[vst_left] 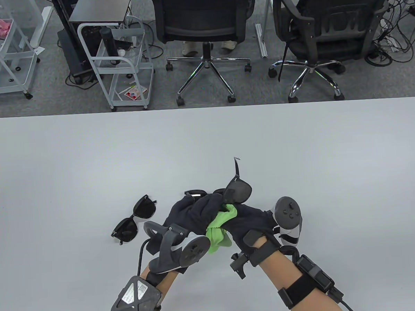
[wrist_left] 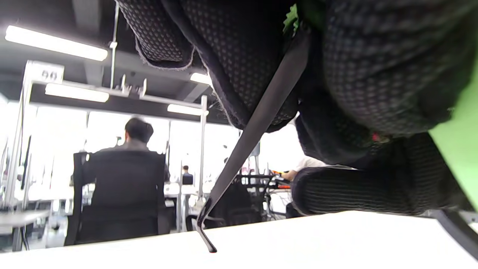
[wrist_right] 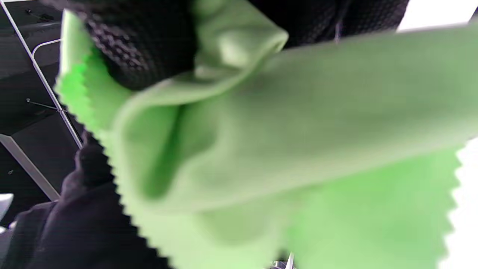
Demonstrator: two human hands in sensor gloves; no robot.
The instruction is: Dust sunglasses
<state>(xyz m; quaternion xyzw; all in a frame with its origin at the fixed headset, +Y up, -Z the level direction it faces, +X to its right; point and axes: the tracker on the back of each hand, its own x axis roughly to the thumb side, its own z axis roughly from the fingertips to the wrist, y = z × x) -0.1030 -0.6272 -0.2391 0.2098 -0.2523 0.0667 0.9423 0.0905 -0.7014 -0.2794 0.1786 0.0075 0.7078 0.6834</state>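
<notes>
Up close, the left hand [vst_left: 193, 215] has its gloved fingers curled around a pair of dark sunglasses [vst_left: 238, 191], raised just above the table [vst_left: 89, 161], one lens showing past the knuckles and one temple arm sticking up and away from the person. From the left wrist view, that temple arm [wrist_left: 257, 123] slants down from the glove and its hooked tip seems to meet the white tabletop. The right hand [vst_left: 249, 221] pinches a green cloth [vst_left: 220, 228] against the glasses, the rest of the cloth hanging between the two wrists; its zigzag edge [wrist_right: 453, 194] fills the right wrist view. A second pair of sunglasses [vst_left: 134, 220] lies folded open on the table just left of the left hand, untouched
</notes>
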